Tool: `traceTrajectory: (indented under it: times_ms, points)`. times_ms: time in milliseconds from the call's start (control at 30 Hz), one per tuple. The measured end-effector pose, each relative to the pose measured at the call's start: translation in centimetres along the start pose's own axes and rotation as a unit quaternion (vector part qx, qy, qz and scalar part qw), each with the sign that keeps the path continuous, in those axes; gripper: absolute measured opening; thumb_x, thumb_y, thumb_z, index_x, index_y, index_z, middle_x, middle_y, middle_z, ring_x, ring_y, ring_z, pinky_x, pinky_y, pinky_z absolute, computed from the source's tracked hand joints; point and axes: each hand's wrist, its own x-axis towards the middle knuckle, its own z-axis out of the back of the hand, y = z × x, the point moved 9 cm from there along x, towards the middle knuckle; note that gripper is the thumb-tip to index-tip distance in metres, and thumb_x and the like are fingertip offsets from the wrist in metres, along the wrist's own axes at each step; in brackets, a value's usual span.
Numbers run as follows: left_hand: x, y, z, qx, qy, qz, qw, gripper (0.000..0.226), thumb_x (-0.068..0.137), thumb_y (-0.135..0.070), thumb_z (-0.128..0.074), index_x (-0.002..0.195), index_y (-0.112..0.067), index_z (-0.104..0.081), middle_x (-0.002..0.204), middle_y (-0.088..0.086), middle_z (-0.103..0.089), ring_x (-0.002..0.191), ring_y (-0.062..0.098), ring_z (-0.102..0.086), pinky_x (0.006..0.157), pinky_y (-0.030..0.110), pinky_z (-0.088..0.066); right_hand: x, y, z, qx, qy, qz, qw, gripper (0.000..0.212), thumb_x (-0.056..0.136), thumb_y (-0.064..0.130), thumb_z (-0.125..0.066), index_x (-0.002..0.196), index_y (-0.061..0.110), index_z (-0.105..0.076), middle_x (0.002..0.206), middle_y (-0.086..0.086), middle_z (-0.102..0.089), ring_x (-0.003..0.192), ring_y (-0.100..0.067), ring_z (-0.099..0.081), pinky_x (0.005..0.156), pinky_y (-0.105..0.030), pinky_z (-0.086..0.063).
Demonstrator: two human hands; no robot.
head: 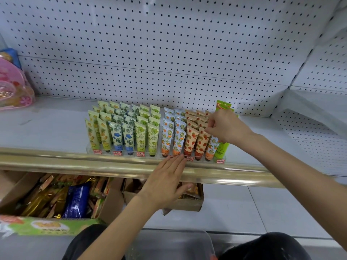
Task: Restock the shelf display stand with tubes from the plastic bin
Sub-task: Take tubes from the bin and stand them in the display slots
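Note:
A clear display stand (pixel 90 149) on the white shelf holds several rows of upright patterned tubes: yellow, blue, green, orange and strawberry-print ones. My right hand (pixel 225 126) reaches over the stand's right end and pinches the top of an orange-capped tube (pixel 211 147) standing in the front row, next to bright green tubes (pixel 222 149). My left hand (pixel 167 181) lies flat with straight fingers, its fingertips touching the stand's front edge near the strawberry tubes (pixel 189 141). The clear plastic bin (pixel 206 239) sits at the bottom of the view; no tubes show in it.
A gold rail (pixel 75 162) runs along the shelf front. Below it, cardboard boxes (pixel 110 201) hold snack packets. A pink bag (pixel 13 85) stands at the shelf's far left. White pegboard (pixel 169 44) backs the shelf, and another shelf (pixel 319 117) adjoins at the right.

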Motion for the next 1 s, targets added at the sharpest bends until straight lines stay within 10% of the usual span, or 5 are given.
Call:
traceTrajectory:
  times_ms: [200,467,767,1000]
  points:
    - [0.0,0.1,-0.2,-0.011,0.004,-0.002,1.000,0.075,0.097,-0.058,-0.014,0.133,-0.005,-0.054,0.136,0.009,-0.057,0.126,0.020,-0.053,0.109,0.041,-0.034,-0.2,-0.2,1.7,0.019,0.006,-0.017,1.000,0.017,0.088,0.015,-0.062,0.075,0.005,-0.066,0.066,-0.007,-0.064,0.041,-0.012,-0.055,0.052,-0.027,-0.052]
    - [0.2,-0.1,0.4,-0.009,-0.011,0.004,1.000,0.070,0.094,-0.058,-0.024,0.126,-0.006,-0.059,0.127,0.008,-0.063,0.118,0.021,-0.059,0.105,0.039,-0.037,0.1,0.5,9.0,-0.042,-0.097,0.062,0.992,0.006,0.082,0.022,-0.067,0.082,0.020,-0.073,0.071,0.003,-0.060,0.066,-0.014,-0.049,0.068,-0.028,-0.038]
    - [0.3,0.1,0.5,-0.013,0.009,0.001,1.000,0.070,0.096,-0.057,-0.021,0.124,-0.007,-0.061,0.125,0.007,-0.064,0.115,0.020,-0.061,0.103,0.038,-0.040,1.9,1.0,1.7,-0.262,0.135,0.141,0.945,0.021,0.072,0.041,-0.076,0.087,0.028,-0.071,0.078,0.011,-0.036,0.094,-0.015,-0.029,0.084,-0.033,-0.026]
    - [0.3,0.1,0.0,-0.032,0.047,0.011,0.998,0.075,0.096,-0.059,-0.015,0.129,-0.006,-0.057,0.129,0.008,-0.062,0.119,0.020,-0.058,0.106,0.037,-0.036,2.8,0.4,0.8,-0.258,0.148,0.124,0.947,0.018,0.072,0.036,-0.076,0.064,0.027,-0.062,0.090,0.002,-0.064,0.097,-0.016,-0.039,0.083,-0.034,-0.024]
